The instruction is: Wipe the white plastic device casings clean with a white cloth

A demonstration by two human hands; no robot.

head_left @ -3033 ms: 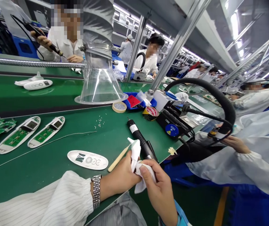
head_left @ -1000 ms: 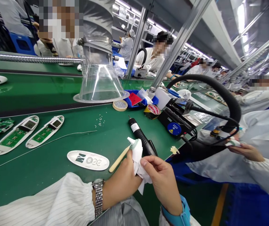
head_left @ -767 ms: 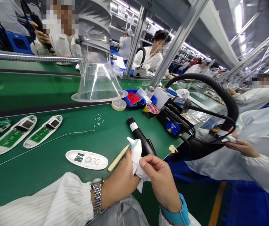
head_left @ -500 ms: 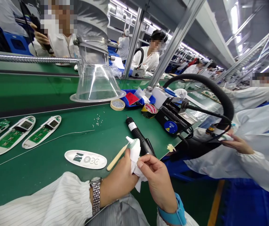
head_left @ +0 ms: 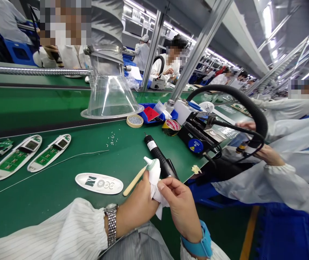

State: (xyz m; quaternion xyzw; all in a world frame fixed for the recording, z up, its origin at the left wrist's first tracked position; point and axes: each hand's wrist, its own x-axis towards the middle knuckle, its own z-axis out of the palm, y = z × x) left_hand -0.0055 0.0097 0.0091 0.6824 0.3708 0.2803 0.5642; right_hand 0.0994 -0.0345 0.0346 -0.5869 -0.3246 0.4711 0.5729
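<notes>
Two bare hands meet near the table's front edge on my head-camera feed. I see the left hand (head_left: 136, 204) curled snugly around a white nozzle-tipped piece (head_left: 154, 172), its smooth cone tilted up and leftward above a pale green band. Against that piece hangs a soft, creased white tissue (head_left: 158, 196), and the right hand (head_left: 180, 204) pinches it between thumb and forefinger; I can't make out how its other fingers lie.

Just beside the left hand I have a slim, pale yellow stick (head_left: 135, 181), matte and rounded at its near end. Beyond the hands lies a black cylindrical tool (head_left: 160, 155) with a pale label. To the left, a glossy white oval shell (head_left: 99, 183) rests on the smooth green tabletop (head_left: 54, 193). Farther left I see two long white housings (head_left: 16, 159) bearing green circuit boards. Farther back are scattered white slivers (head_left: 112, 139), a shallow round dish (head_left: 134, 125) of grey grains and a clear, flared plastic hood (head_left: 112, 95).
</notes>
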